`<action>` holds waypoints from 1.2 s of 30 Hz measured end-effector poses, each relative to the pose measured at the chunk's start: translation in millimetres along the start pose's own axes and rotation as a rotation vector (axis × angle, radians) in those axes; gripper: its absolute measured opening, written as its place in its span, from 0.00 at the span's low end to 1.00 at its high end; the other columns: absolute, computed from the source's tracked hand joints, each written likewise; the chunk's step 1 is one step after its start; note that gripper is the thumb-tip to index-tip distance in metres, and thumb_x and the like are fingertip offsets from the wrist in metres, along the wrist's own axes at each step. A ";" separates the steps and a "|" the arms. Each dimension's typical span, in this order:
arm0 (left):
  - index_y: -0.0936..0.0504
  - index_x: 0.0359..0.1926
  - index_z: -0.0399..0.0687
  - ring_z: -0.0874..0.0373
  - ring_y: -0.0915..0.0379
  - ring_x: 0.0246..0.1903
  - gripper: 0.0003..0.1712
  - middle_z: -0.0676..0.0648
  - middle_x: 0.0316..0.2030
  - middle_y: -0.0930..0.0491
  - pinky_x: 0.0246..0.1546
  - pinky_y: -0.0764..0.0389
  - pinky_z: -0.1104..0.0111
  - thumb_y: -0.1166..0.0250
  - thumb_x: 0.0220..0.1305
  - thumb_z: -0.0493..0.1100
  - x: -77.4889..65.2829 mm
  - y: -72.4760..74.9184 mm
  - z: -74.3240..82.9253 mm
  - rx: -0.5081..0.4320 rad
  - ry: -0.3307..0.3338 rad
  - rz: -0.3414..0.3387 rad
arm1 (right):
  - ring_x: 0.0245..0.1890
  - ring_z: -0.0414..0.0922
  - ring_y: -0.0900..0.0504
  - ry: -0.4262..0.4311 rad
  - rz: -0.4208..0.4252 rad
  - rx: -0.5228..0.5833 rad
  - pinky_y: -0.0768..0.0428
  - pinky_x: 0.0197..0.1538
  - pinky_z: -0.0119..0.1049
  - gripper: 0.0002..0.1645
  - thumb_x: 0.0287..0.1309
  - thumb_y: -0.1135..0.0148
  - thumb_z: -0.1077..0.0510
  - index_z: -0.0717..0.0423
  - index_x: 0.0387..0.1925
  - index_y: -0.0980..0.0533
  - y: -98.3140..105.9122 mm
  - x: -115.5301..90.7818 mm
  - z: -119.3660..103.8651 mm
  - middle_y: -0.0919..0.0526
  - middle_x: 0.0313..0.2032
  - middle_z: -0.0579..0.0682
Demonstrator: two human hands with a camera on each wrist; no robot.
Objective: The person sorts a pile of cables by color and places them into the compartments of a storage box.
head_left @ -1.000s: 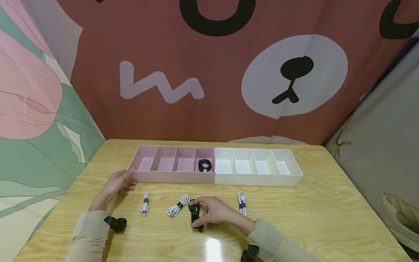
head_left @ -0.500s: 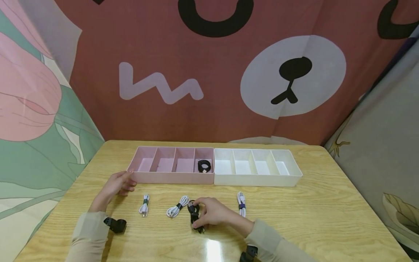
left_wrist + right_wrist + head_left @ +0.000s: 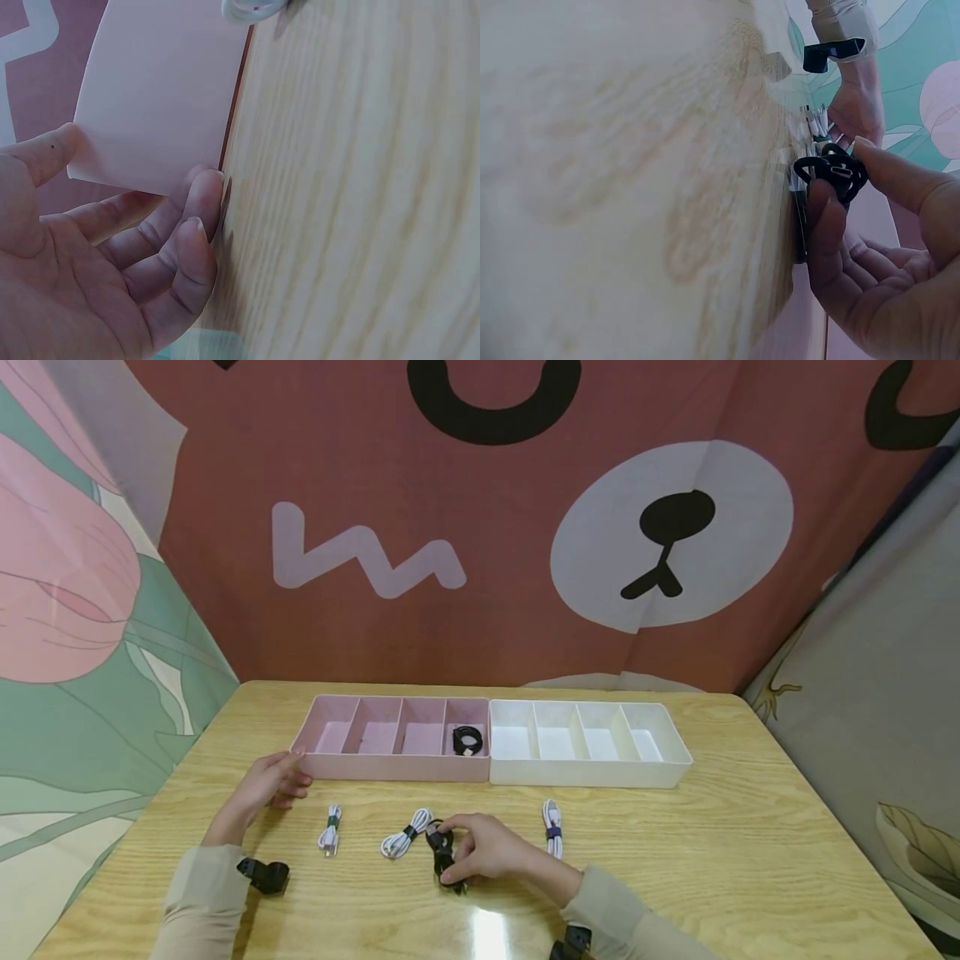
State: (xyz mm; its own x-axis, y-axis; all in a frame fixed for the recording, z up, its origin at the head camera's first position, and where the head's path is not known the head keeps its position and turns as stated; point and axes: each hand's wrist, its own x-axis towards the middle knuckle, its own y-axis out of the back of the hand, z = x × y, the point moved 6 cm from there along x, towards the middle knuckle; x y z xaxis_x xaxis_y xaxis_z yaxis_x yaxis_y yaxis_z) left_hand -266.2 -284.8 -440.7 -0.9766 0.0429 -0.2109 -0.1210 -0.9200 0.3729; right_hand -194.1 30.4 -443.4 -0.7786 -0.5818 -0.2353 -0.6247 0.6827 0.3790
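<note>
We had a looped black cable bundle (image 3: 441, 853) pinched low at the table (image 3: 675, 868).
Our right hand (image 3: 487, 846) closed its grip on it, thumb against fingers, just beside a bundled white cable (image 3: 396, 843) with a dark tie; a slack pinch, we judged, could drop loops or snag that neighbour. Our left hand (image 3: 262, 785) held the corner of a pink plastic tray (image 3: 397, 768), which uneven pressure might skew. Its rightmost compartment contained a coiled black cable (image 3: 457, 740); a white plastic tray (image 3: 592, 773) stood alongside.
</note>
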 end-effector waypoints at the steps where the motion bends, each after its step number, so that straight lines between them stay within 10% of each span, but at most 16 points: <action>1: 0.35 0.52 0.28 0.59 0.23 0.25 0.36 0.46 0.29 0.20 0.23 0.24 0.65 0.55 0.67 0.61 0.2 0.2 0.0 0.001 0.002 0.003 | 0.13 0.39 0.27 0.004 0.002 0.003 0.27 0.18 0.31 0.35 0.38 0.27 0.66 0.60 0.52 0.30 0.0 -0.1 -0.1 0.22 0.17 0.49; 36: 0.38 0.55 0.25 0.60 0.23 0.26 0.39 0.47 0.30 0.21 0.25 0.23 0.65 0.57 0.67 0.62 0.8 -0.3 0.0 0.031 0.021 0.023 | 0.15 0.37 0.29 0.077 0.035 0.098 0.32 0.20 0.27 0.38 0.41 0.30 0.67 0.59 0.58 0.33 4.4 -2.7 -8.9 0.21 0.21 0.49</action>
State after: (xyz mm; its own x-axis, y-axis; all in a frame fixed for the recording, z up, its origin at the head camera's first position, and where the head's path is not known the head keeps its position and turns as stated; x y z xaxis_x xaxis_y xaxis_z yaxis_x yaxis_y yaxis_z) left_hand -266.9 -284.5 -441.0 -0.9753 0.0137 -0.2205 -0.1045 -0.9080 0.4058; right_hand -194.1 31.0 -433.1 -0.7953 -0.5867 -0.1523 -0.6031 0.7410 0.2952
